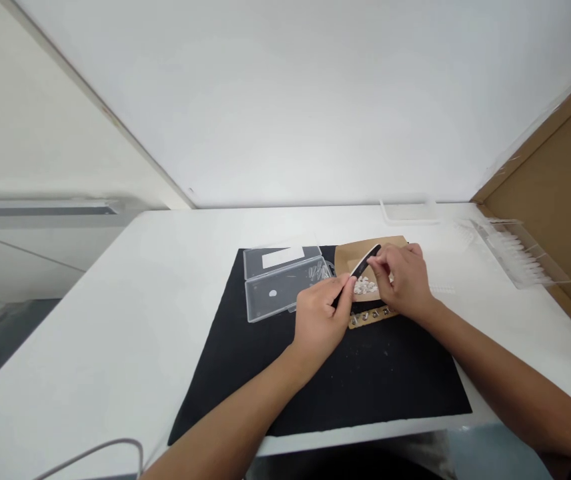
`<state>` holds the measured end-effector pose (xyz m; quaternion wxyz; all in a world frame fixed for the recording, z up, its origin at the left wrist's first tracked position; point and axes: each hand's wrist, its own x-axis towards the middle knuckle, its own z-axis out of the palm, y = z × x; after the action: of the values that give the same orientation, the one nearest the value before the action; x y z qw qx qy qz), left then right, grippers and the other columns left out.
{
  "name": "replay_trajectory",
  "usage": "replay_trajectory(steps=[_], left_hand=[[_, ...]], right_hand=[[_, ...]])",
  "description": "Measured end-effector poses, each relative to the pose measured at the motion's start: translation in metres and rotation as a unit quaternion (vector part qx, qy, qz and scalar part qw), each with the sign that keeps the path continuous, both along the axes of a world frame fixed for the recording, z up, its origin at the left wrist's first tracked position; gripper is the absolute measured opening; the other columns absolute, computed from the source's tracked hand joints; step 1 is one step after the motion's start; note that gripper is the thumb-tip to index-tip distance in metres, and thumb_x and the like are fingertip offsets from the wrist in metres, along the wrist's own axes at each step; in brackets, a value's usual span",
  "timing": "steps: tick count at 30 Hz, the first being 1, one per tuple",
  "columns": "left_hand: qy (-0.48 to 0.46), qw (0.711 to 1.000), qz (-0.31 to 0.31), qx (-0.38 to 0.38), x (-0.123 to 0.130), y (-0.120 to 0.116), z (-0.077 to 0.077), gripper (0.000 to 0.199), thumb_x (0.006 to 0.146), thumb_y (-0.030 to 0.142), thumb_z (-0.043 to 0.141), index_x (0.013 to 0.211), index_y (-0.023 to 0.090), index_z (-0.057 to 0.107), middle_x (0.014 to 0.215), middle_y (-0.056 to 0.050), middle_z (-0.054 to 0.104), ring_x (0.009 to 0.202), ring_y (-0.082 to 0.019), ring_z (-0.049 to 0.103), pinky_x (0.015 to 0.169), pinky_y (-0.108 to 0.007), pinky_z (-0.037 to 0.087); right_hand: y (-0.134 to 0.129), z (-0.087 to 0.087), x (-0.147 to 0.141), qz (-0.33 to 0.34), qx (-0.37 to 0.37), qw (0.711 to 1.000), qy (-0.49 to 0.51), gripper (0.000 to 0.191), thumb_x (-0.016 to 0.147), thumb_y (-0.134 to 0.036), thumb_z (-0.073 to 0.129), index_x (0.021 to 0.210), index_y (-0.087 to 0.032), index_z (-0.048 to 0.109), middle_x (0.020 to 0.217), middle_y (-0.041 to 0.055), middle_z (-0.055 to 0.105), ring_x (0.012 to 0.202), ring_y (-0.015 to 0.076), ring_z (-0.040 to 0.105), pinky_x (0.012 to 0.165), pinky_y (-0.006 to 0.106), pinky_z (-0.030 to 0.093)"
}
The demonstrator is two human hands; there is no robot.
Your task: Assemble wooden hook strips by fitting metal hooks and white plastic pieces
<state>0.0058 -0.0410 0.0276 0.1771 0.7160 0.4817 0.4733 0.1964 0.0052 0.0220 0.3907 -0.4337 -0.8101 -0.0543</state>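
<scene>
My left hand (321,312) is closed around the lower end of a black nail file (361,268), which points up and to the right. Near the file's upper part, my right hand (406,280) has thumb and finger pinched together; whatever is between them is too small to make out. Behind and below the hands lies a brown paper tray (348,255) with a heap of small white pieces (364,286). A tan strip bearing several small metallic bits (375,315) lies in front of it, partly covered by my right hand.
An open clear plastic case (270,310) with some clear slivers lies left on the black mat (245,373). On the white table (115,313), a clear tray (409,212) stands at the back, and a case of clear nail tips (520,257) is at right beside a cardboard panel (560,193).
</scene>
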Motion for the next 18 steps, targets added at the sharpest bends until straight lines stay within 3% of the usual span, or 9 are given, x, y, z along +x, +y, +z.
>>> replay_trajectory(steps=[3,6,10,18], left_hand=[[-0.004,1.0,-0.001,0.001,0.0002,0.0006,0.0,0.04,0.108,0.03,0.055,0.072,0.018,0.067,0.064,0.001,0.065,0.059,-0.012,0.062,0.062,-0.025,0.044],[-0.003,1.0,0.002,0.001,0.0003,0.001,-0.0001,0.039,0.107,0.028,0.057,0.071,0.018,0.066,0.065,0.002,0.064,0.059,-0.011,0.061,0.062,-0.025,0.043],[-0.002,1.0,0.0,0.002,-0.0002,0.0014,0.0006,0.039,0.107,0.028,0.058,0.07,0.018,0.065,0.063,0.002,0.062,0.057,-0.011,0.059,0.06,-0.025,0.042],[-0.015,1.0,-0.004,0.0,-0.0002,0.001,0.0026,0.039,0.107,0.028,0.058,0.069,0.018,0.064,0.063,0.002,0.063,0.057,-0.011,0.06,0.061,-0.024,0.042]], right_hand=[[0.001,0.0002,0.0002,0.036,-0.016,0.999,-0.013,0.027,0.107,-0.025,0.053,0.081,-0.023,0.045,0.069,-0.0034,0.061,0.06,0.0144,0.052,0.076,0.037,0.033],[0.0013,0.0008,0.0002,0.004,0.001,1.0,-0.003,0.027,0.107,-0.026,0.054,0.081,-0.023,0.046,0.07,-0.0028,0.064,0.059,0.0144,0.051,0.074,0.037,0.031],[0.0015,0.0018,0.0002,0.031,0.01,0.999,-0.023,0.028,0.106,-0.025,0.055,0.08,-0.023,0.045,0.073,-0.002,0.066,0.06,0.0143,0.053,0.073,0.037,0.031],[0.0038,0.0025,0.0014,0.024,0.015,0.999,-0.019,0.027,0.107,-0.024,0.054,0.082,-0.023,0.045,0.075,-0.002,0.067,0.062,0.0142,0.056,0.074,0.038,0.032]])
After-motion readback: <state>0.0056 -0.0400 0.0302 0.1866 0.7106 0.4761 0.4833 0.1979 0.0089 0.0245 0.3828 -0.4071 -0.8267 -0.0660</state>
